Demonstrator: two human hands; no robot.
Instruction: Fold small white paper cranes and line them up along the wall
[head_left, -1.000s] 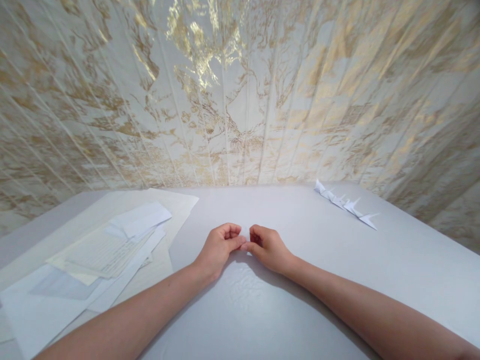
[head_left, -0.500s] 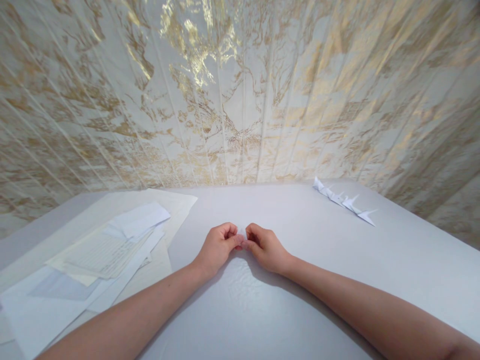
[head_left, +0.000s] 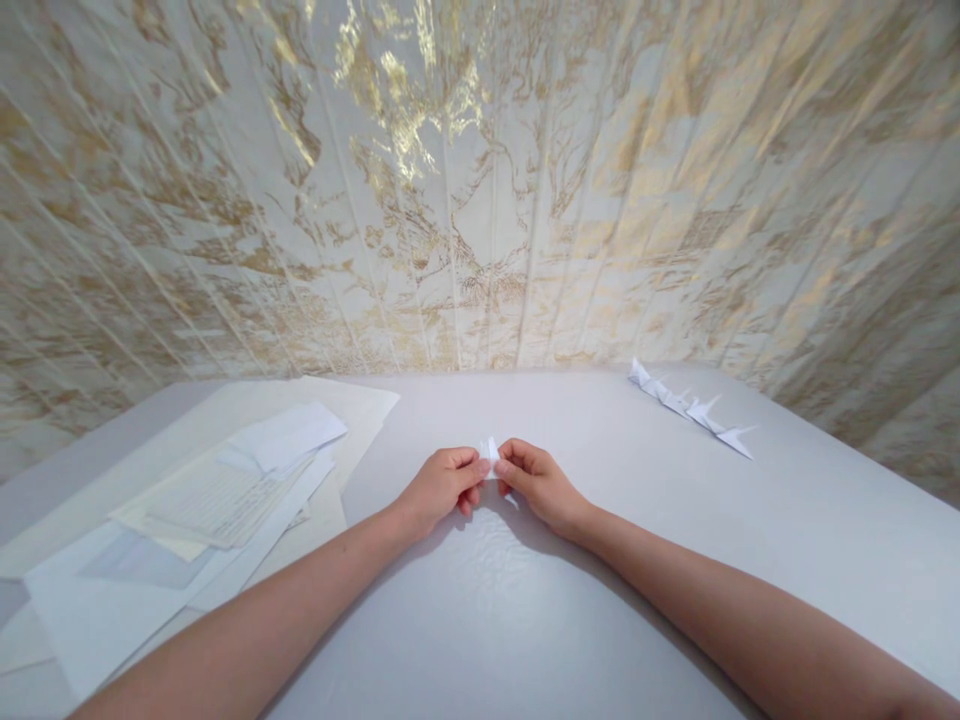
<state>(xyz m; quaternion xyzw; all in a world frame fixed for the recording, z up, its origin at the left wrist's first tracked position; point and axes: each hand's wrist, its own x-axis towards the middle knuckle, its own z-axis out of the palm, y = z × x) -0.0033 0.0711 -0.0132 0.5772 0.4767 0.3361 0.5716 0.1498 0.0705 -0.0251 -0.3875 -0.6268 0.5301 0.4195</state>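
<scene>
Head view: two bare hands pinch a small folded white paper over the middle of a pale table.

The small folded paper [head_left: 491, 453] is midway between the table's left and right sides, nearer the far edge than the near one. Two narrow points stand up from it. The left hand [head_left: 437, 487] grips its left side between thumb and fingers; the right hand [head_left: 546, 490] pinches its right side, the thumbs close together. Another white tip shows below the right hand; whether it belongs to the same piece, I cannot tell.

The step in hand looks like shaping or pressing folds. The next move seems to call for light, even pressure from both thumbs, with the layers lined up and the thin points left uncrushed. The fingers hide the lower folds, so how finished the piece is cannot be judged.

Farther out, a slanting row of small folded white pieces [head_left: 694, 411] lies near the table's far-right corner, each with pointed tips.

Along the left side, loose papers overlap: a large pale sheet [head_left: 364, 402] reaching towards the far edge, lined or printed sheets [head_left: 206, 508] upon it, and folded white papers [head_left: 292, 437] on top.

The table [head_left: 480, 630] is smooth and slightly glossy. Beyond its far edge hangs or stands a white covering patterned in gold [head_left: 491, 230].
</scene>
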